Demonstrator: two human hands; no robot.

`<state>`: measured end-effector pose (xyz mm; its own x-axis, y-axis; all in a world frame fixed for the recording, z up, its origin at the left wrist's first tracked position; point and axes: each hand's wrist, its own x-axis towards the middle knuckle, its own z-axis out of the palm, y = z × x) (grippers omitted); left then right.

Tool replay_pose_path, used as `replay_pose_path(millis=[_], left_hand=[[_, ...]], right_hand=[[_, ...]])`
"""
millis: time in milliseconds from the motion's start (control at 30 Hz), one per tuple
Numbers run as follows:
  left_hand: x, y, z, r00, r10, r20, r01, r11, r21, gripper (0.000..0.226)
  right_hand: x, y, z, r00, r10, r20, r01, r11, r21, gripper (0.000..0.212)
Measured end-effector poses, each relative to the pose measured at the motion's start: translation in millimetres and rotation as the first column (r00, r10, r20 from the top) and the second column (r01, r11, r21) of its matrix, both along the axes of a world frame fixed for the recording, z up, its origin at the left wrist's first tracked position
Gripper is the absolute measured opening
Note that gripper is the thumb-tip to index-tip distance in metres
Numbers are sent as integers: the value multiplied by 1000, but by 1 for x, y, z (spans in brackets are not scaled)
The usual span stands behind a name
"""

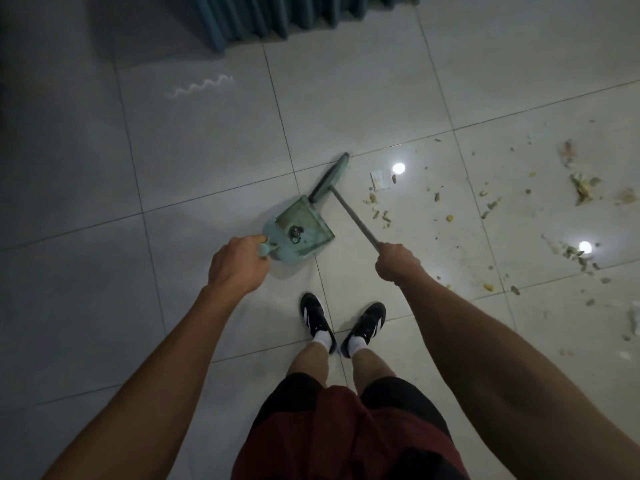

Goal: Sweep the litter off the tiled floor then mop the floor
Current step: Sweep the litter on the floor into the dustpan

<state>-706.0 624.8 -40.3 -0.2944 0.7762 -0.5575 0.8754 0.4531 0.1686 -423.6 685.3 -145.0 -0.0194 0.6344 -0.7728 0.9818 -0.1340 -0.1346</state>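
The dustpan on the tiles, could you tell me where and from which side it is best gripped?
Grip the dustpan by its stub handle, coming from the near left, as the left hand does. Its open mouth faces away, toward the broom.

Pale tiled floor: a dustpan and broom head rest mid-floor, litter scattered toward its right edge.

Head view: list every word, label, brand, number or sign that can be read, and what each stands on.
None can be read.
Dustpan: no lettering shows.
Scrap of paper on the tiled floor: any print is too small and blurred to read.
Shoes: white stripes only, no readable brand name.
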Motion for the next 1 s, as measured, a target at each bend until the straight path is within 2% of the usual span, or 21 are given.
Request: replay_pose_path(millis=[233,567,800,1000], left_hand=[[37,8,-1,998,-63,-1,63,998,-11,32],[108,27,4,960,-278,-28,278,960,-24,25],[159,37,7,914,-403,-32,404,915,-2,42],[209,42,14,855,-518,-28,518,855,-1,37]], right_hand=[[67,-9,-1,995,10,94,-11,1000,10,44],[153,-65,13,977,-134,163,133,991,16,42],[212,-122,22,955,-219,198,216,976,40,39],[245,-168,31,919,-320,229,312,947,71,35]])
